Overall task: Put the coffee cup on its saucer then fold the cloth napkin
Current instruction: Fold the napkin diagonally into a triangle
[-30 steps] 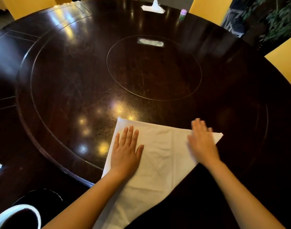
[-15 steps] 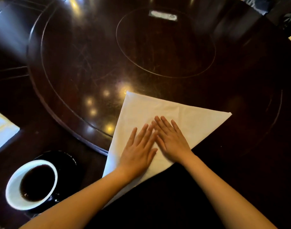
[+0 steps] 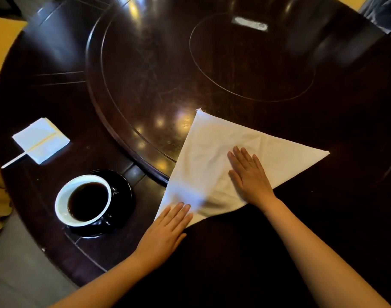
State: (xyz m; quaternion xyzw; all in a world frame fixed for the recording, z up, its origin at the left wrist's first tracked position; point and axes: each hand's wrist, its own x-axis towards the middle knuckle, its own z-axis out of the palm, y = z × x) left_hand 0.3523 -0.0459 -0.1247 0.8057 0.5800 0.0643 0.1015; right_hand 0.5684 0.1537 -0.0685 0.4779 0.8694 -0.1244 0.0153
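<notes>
A white cloth napkin (image 3: 214, 156) lies on the dark table as a triangle, its long edge facing me. My right hand (image 3: 247, 174) rests flat on its middle, fingers spread. My left hand (image 3: 168, 230) lies flat at the napkin's near-left corner, fingertips on the cloth. To the left, a white-lined coffee cup (image 3: 83, 201) full of dark coffee stands on its black saucer (image 3: 123, 185). Neither hand touches the cup.
The round dark wooden table (image 3: 57, 103) has a raised inner turntable (image 3: 145, 63). A folded paper napkin (image 3: 41, 140) with a stir stick across it lies at the far left. A small label (image 3: 250, 23) sits near the turntable's centre. Yellow chairs stand around the edge.
My left hand has slid from the napkin's middle down to its near-left corner. My right hand stays pressed on the centre. The view has dropped lower and turned left, showing the cup fully.
</notes>
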